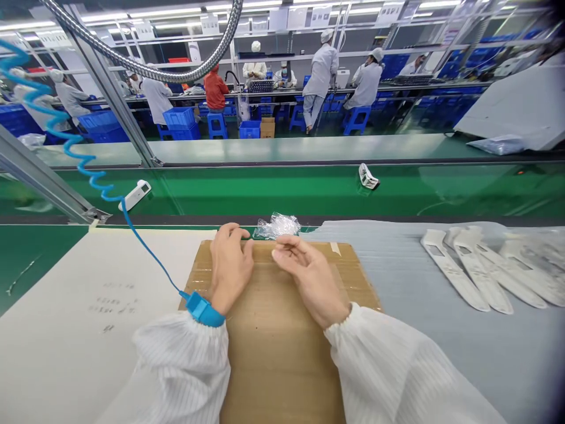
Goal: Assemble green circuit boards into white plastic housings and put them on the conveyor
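A flat brown piece of cardboard (282,353) lies in front of me, with clear tape along its far part. My left hand (232,265) rests on its far left part, fingers loosely bent and the thumb apart from them. A blue wrist strap (205,309) with a coiled blue cord is on that wrist. Over the far middle of the cardboard, my right hand (314,277) has its thumb and fingertips drawn together; whatever is between them, if anything, is too small to make out. Crumpled clear plastic (278,226) lies just beyond the fingertips.
Several white plastic shells (459,271) lie on the grey foam sheet at right. A white sheet (66,330) with faint writing covers the left. Two white devices, one left (136,195) and one right (368,176), sit on the green conveyor (265,191). Co-workers sit and stand beyond.
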A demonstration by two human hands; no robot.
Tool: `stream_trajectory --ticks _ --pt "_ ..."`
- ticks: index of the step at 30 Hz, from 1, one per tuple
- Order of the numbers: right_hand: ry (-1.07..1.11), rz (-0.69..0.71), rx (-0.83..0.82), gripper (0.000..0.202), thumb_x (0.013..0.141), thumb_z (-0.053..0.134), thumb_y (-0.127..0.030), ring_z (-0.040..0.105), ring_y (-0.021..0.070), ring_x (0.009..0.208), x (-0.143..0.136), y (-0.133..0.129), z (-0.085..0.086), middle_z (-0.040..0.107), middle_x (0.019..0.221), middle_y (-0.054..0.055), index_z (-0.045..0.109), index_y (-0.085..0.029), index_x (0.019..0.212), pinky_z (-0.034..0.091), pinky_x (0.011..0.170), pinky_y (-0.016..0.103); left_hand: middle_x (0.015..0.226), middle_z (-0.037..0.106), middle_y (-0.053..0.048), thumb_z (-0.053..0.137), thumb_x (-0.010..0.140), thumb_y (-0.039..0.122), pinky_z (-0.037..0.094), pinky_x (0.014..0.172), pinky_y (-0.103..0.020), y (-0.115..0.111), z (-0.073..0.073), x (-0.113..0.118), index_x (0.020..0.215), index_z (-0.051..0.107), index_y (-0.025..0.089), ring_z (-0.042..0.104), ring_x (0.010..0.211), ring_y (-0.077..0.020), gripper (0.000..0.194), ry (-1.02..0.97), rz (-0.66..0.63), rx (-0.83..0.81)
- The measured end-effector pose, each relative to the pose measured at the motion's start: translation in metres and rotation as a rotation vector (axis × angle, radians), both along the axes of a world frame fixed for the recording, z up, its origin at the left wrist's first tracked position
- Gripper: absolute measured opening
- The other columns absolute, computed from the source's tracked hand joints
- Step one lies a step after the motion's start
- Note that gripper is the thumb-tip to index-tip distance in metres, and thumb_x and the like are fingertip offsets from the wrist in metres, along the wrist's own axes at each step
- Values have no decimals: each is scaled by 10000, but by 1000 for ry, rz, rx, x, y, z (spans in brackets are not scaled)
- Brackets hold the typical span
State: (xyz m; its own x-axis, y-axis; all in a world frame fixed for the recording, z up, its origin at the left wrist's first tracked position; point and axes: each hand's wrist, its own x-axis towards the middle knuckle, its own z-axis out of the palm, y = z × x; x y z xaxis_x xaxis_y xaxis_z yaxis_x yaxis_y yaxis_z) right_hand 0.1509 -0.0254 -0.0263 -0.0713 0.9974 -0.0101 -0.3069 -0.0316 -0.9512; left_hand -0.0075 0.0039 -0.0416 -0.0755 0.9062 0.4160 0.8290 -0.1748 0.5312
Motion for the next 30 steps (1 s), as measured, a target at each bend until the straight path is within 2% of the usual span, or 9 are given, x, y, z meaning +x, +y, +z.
stream_trajectory --ticks 2,5,15,21,25,30 --pt "154 -81 -140 399 605 877 -272 559 129 837 8 12 -7 631 910 -6 691 -217 954 449 833 293 1154 603 -130 570 852 167 446 1008 -488 6 2 -7 930 651 153 567 1136 -286 114 -38 73 -6" --pt "290 -110 -218 465 508 907 -191 571 117 814 15 20 -13 636 886 -9 705 -199 926 465 803 268 1133 613 -123 587 844 161 442 1016 -481 9 3 -10 909 656 154 572 1131 -284 95 -67 93 -49" --pt "295 -98 -237 439 508 894 -156 598 111 823 13 17 -12 650 863 -10 717 -194 907 479 810 244 1129 605 -115 578 853 161 437 1012 -474 4 0 -2 907 649 162 569 1128 -278 89 -64 41 -36" --pt "282 -99 -233 452 471 870 -121 629 151 905 14 19 -12 653 872 -1 709 -195 887 478 913 284 1133 599 -114 564 855 166 435 1013 -468 5 0 -3 891 640 169 565 1134 -278 84 -77 37 -35" --pt "249 -65 -200 428 524 847 -107 627 151 941 15 19 -15 654 908 -1 705 -210 915 460 989 305 1130 599 -112 546 858 170 434 1013 -473 4 0 -3 882 635 176 567 1141 -283 92 -81 29 -29" --pt "245 -52 -196 413 550 842 -103 625 143 943 16 18 -15 651 914 -2 704 -211 924 451 1002 296 1150 601 -120 534 847 148 433 1021 -480 4 -1 -3 906 640 172 568 1150 -287 124 -87 29 -25"
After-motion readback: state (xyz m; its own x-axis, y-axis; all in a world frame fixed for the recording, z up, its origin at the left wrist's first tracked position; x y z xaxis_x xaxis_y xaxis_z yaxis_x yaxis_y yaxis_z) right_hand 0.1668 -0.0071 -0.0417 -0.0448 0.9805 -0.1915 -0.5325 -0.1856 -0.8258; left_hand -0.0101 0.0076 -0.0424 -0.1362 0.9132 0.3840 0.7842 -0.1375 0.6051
